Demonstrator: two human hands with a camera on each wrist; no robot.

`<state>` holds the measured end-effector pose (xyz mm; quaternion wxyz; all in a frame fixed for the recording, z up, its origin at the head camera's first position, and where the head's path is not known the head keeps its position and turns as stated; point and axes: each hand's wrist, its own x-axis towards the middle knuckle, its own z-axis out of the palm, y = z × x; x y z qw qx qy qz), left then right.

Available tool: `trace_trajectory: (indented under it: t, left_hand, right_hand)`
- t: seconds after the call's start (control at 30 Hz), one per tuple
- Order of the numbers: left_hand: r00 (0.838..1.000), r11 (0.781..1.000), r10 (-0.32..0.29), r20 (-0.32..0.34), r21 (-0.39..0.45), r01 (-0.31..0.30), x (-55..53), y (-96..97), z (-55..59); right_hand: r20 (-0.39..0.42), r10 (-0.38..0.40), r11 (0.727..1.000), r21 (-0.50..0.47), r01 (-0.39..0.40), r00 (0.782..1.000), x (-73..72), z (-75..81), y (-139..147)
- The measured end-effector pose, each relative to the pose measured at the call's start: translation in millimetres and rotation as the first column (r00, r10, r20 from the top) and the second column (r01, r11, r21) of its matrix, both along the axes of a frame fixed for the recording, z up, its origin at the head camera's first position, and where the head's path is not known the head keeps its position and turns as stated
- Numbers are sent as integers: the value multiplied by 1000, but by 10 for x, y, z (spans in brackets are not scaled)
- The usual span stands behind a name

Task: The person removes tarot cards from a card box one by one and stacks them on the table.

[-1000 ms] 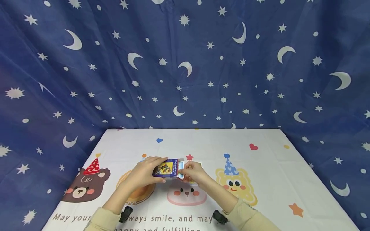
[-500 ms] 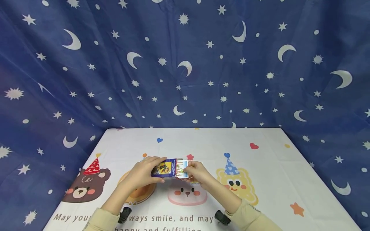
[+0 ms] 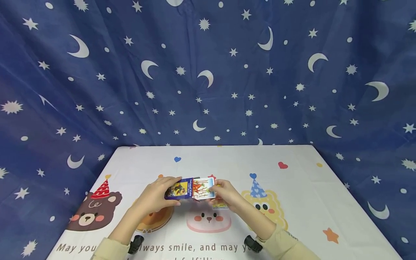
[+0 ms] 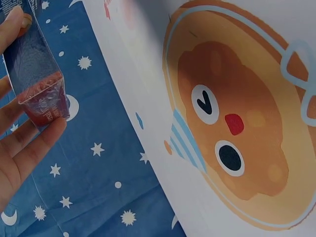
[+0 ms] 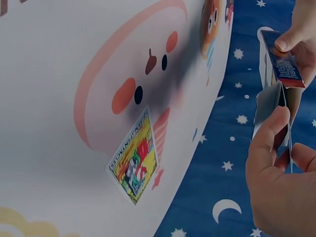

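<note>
Blue with a yellow picture panel, the box (image 3: 179, 188) is what I watch from my distant seat, and I place everything else by it. My person's left hand (image 3: 154, 193) grips it from its left end, thumb along the near edge and fingers over the far one, presumably to brace it against the pull and keep its right end unobstructed. At that end a card (image 3: 203, 189) sticks partway out, face up, its outer edge pinched between the thumb and fingers of the right hand (image 3: 230, 195); I judge this hold lets it slide straight. Whether more cards ride beneath it, I cannot tell. Below the box, the white tablecloth (image 3: 234, 159) bears a loose card (image 5: 135, 157), off toward the box's right, perhaps laid there to leave both hands free. My head view has that one half covered by the right hand, while the right wrist view shows it whole, yellow and face up, and also gives me a pale flap (image 5: 266, 111) at the box's mouth. Only the left wrist view shows me clear wrap (image 4: 47, 101) over a red part of the box; it misses the right hand altogether.
</note>
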<state>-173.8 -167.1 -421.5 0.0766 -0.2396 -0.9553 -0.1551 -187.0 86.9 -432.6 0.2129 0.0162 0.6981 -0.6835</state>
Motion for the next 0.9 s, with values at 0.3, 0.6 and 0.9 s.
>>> trace_trajectory:
  t: [0.3, 0.6, 0.9]
  left_hand:
    - [999, 999, 28, 18, 17, -28, 38, -75, -8]
    - [998, 998, 60, 12, 32, -60, 38, -127, -8]
    - [996, 995, 88, 10, 35, -88, 62, -201, -9]
  right_hand:
    - [-40, -40, 997, 65, 43, 998, -36, 61, 87]
    - [-70, -101, 993, 53, 105, 992, -70, 132, 213]
    - [-69, -100, 995, -6, 100, 993, -99, 125, 263]
